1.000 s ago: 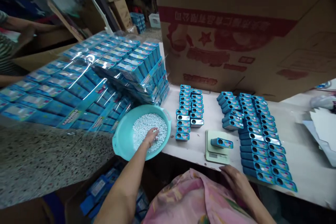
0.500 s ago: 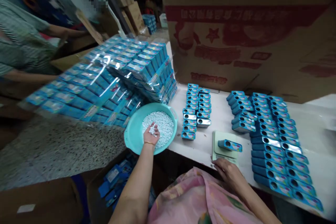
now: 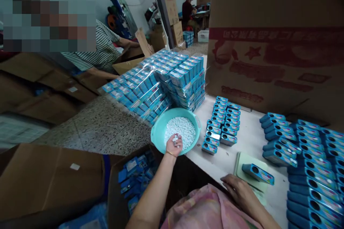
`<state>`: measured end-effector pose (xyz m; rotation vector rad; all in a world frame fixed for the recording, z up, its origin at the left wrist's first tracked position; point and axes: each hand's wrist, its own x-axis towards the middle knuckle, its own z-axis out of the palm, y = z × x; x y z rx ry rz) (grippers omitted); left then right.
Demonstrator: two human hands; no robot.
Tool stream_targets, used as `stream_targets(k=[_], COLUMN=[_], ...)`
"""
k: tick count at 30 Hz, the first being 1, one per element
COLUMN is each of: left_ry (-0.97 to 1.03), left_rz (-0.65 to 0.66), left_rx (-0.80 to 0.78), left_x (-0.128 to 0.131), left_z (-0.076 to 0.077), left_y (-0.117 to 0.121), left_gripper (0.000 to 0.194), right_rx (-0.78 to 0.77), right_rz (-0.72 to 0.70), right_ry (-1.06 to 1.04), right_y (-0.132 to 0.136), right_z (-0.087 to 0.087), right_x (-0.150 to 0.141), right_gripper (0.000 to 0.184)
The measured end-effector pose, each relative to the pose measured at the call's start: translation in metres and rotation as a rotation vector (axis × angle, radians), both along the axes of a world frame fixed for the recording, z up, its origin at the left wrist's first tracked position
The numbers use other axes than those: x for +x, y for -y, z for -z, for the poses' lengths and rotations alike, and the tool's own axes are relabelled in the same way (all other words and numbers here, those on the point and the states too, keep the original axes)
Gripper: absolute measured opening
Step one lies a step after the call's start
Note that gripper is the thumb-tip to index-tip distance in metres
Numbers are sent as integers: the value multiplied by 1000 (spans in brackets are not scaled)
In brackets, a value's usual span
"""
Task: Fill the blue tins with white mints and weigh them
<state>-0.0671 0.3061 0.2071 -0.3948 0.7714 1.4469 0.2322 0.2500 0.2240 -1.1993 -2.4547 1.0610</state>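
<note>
My left hand (image 3: pixel 174 144) is cupped over the teal bowl (image 3: pixel 158 136), closed on a small heap of white candy tablets (image 3: pixel 180 130) scooped from the pile in it. My right hand (image 3: pixel 239 189) lies flat at the table's near edge, fingers stretched out, empty, beside the pale green scale (image 3: pixel 242 162). A single blue tin (image 3: pixel 258 174) with a round hole lies on that scale. Two short rows of blue tins (image 3: pixel 221 123) stand right of the bowl. Many more tins (image 3: pixel 309 157) lie in rows at the right.
A big cardboard carton (image 3: pixel 276 43) stands at the back of the white table (image 3: pixel 242 139). Shrink-wrapped packs of blue boxes (image 3: pixel 161 82) are stacked behind the bowl. An open box of blue tins (image 3: pixel 134 179) sits on the floor. A person in a striped shirt (image 3: pixel 99 50) works at the left.
My left hand has lifted from the pile with tablets in its palm. The camera has turned left, so everything sits further right. My right hand has stayed by the scale.
</note>
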Motion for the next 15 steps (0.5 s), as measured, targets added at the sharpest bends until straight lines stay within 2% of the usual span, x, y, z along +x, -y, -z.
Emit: stream_targets(k=[4, 7, 11, 15], left_ry=[50, 88, 130, 43], left_rz=[128, 243, 415, 488], left_rx=[-48, -95, -151, -221], left_x=[63, 99, 117, 124], left_z=[-6, -5, 3, 10], left_y=[17, 35, 54, 56], left_gripper=[20, 24, 23, 27], right_rx=[189, 343, 385, 354], right_rz=[-17, -96, -135, -157], right_ry=[-142, -69, 213, 293], right_y=[-13, -14, -7, 1], right_z=[-21, -26, -14, -4], right_x=[-42, -70, -77, -61], right_gripper=[27, 29, 29, 28])
